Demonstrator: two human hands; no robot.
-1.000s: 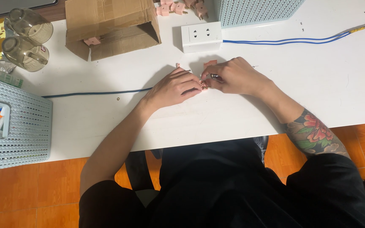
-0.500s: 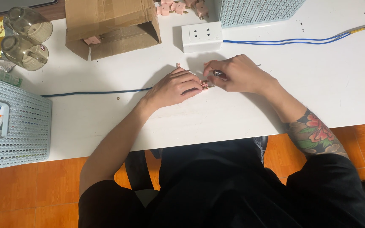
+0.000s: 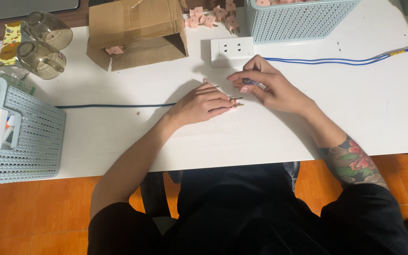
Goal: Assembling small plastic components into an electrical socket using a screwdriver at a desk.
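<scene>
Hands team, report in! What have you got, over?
Left hand pins a small pink plug part on the white table. Right hand pinches a small tool just above it. Nothing between them.

One camera only, worn on the person's head, looks almost straight down and slightly forward over the white counter point(image 3: 119, 137). It sits close enough that the person's dark lap fills the bottom of the frame and both forearms reach up to its middle. The counter's far side lies along the top edge, the orange floor point(image 3: 34, 212) at lower left.
</scene>
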